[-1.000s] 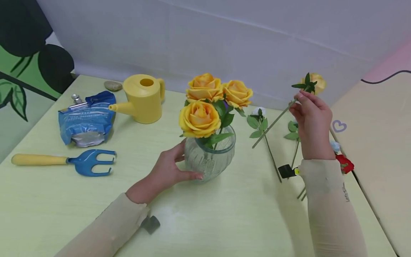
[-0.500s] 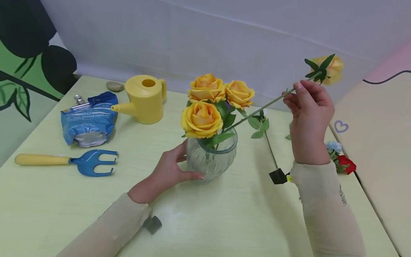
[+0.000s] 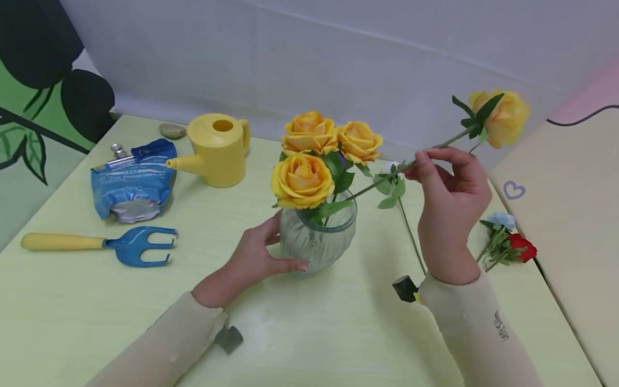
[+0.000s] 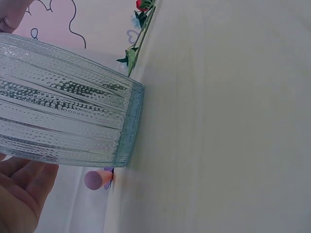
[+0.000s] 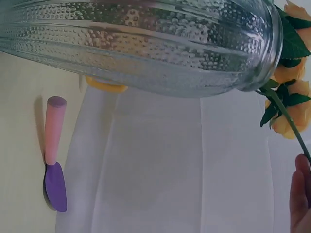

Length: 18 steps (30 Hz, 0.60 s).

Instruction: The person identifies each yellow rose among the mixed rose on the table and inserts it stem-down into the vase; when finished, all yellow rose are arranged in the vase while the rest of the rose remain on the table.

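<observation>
A ribbed clear glass vase (image 3: 316,250) stands mid-table with several yellow roses (image 3: 302,180) in it. My left hand (image 3: 246,260) grips its left side, thumb low at the front; in the left wrist view, the fingers (image 4: 34,187) wrap the glass (image 4: 63,104). At the right, my right hand (image 3: 452,215) pinches another yellow rose (image 3: 505,118) by its stem, bloom up and to the right. The stem slants down left to the vase's mouth. In the right wrist view the stem (image 5: 286,114) meets the rim; its lower end cannot be made out.
Left of the vase are a yellow watering can (image 3: 220,153), a clipped blue bag (image 3: 132,183), a stone (image 3: 172,130) and a blue hand fork (image 3: 137,246). Right lie a white flower's stem (image 3: 408,231), blue (image 3: 503,219) and red (image 3: 519,247) flowers. A purple spade (image 5: 56,187) lies behind the vase.
My right hand has brought the rose's stem from apart to the vase's mouth. Its fingers now pinch lower on the stem, farther from the bloom. The left hand and vase have hardly moved.
</observation>
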### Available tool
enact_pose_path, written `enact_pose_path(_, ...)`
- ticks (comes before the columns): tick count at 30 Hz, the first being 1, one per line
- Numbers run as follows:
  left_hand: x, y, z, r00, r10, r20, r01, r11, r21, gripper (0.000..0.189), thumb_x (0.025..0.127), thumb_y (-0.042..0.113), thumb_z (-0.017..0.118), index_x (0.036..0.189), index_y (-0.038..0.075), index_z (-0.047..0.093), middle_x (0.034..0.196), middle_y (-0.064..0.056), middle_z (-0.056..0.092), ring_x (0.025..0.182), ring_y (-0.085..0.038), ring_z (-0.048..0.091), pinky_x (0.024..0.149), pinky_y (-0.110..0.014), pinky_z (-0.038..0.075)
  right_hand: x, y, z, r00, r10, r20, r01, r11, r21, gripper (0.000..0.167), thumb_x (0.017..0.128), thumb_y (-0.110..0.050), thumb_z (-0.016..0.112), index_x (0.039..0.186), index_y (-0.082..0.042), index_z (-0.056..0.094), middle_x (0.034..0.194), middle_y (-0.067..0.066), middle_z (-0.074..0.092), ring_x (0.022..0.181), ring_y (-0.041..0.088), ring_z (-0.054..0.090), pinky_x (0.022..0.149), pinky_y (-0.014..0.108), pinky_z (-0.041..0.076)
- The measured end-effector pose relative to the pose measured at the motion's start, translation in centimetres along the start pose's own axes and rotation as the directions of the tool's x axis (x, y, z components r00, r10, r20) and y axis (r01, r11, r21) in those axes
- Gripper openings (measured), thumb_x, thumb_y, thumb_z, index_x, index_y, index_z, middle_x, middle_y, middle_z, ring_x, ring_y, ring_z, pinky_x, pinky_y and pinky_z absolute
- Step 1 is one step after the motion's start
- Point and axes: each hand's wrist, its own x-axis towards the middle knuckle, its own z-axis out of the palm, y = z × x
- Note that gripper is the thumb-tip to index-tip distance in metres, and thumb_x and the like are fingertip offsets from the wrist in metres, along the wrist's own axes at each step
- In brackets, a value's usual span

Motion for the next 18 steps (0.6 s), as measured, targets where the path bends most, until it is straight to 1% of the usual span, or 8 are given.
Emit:
enact_pose_path(4, 0.0, 0.0, 0.0, 1.000, -0.006, 0.001, 0.006, 1.000, 0.004, 0.088, 0.064, 0.022, 0.085, 0.139, 0.017, 0.040, 0.135, 0.003, 0.048, 0.122, -0.016, 0.045, 0.092, -0.037, 0.047, -1.2, 0.1, 0.2, 0.996, -0.029, 0.083, 0.032, 0.999, -0.029, 0.013, 0.076, 0.011, 0.068, 0.086, 0.013, 0.060, 0.080, 0.018, 0.059, 0.057, 0.025, 0.060, 0.064, 0.035, 0.055)
enact_pose_path(7, 0.0, 0.0, 0.1, 1.000, -0.013, 0.005, 0.013, 1.000, 0.005, 0.087, 0.065, 0.023, 0.085, 0.139, 0.017, 0.040, 0.136, 0.003, 0.048, 0.122, -0.016, 0.045, 0.092, -0.037, 0.047, -2.1, 0.3, 0.2, 0.989, -0.037, 0.142, 0.041, 0.999, -0.026, 0.011, 0.077, 0.014, 0.065, 0.086, 0.014, 0.059, 0.081, 0.018, 0.059, 0.059, 0.026, 0.061, 0.065, 0.035, 0.055)
enact_pose_path(14, 0.0, 0.1, 0.1, 1.000, -0.015, 0.006, 0.015, 1.000, 0.001, 0.083, 0.065, 0.025, 0.085, 0.136, 0.017, 0.043, 0.134, 0.003, 0.050, 0.121, -0.017, 0.047, 0.092, -0.039, 0.047, -3.8, 0.7, 0.4, 0.969, -0.056, 0.239, 0.059, 0.998, -0.005, 0.009, 0.076, 0.019, 0.062, 0.083, 0.014, 0.061, 0.083, 0.018, 0.059, 0.069, 0.026, 0.062, 0.069, 0.037, 0.055)
enact_pose_path(16, 0.0, 0.1, 0.0, 1.000, -0.014, 0.005, 0.014, 1.000, 0.000, 0.083, 0.065, 0.025, 0.085, 0.136, 0.017, 0.043, 0.134, 0.004, 0.050, 0.121, -0.017, 0.047, 0.092, -0.039, 0.047, -4.2, 0.9, 0.5, 0.965, -0.053, 0.258, 0.063, 0.998, -0.029, 0.007, 0.076, 0.019, 0.062, 0.081, 0.015, 0.061, 0.083, 0.016, 0.060, 0.074, 0.026, 0.062, 0.073, 0.038, 0.055)
enact_pose_path(18, -0.1, 0.1, 0.0, 1.000, -0.014, 0.003, 0.014, 1.000, -0.003, 0.082, 0.065, 0.025, 0.085, 0.136, 0.017, 0.044, 0.132, 0.003, 0.051, 0.120, -0.017, 0.047, 0.092, -0.039, 0.047, -4.7, 1.1, 0.6, 0.959, -0.041, 0.281, 0.071, 0.993, -0.098, 0.006, 0.076, 0.018, 0.063, 0.080, 0.014, 0.061, 0.083, 0.011, 0.062, 0.078, 0.025, 0.061, 0.079, 0.038, 0.053)
